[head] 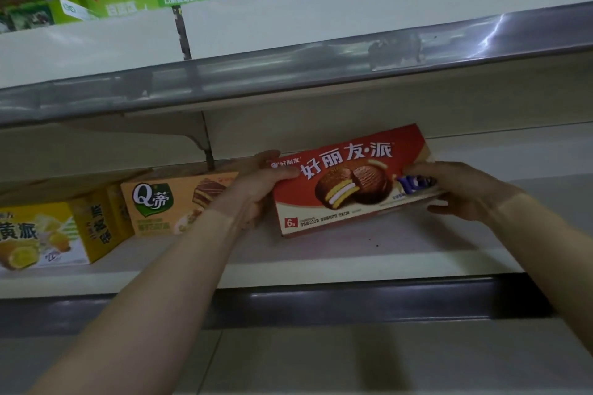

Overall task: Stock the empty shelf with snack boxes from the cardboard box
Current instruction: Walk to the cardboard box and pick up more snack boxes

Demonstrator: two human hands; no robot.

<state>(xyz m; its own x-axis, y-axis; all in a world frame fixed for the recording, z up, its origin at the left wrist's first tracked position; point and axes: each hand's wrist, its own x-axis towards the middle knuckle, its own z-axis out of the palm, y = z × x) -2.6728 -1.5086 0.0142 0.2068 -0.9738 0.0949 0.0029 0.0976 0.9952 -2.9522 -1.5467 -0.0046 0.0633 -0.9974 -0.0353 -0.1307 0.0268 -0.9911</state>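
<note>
The person holds a red snack box (349, 183) with 2 hands over the white shelf (321, 253). It is tilted, its right end higher. The left hand (256, 189) grips the left end, thumb across the front face. The right hand (462, 189) pinches the right end with curled fingers. Whether the box's lower edge touches the shelf cannot be told. To the left stand an orange box (167, 202) and a yellow box (48, 234) (both well apart from the red one).
</note>
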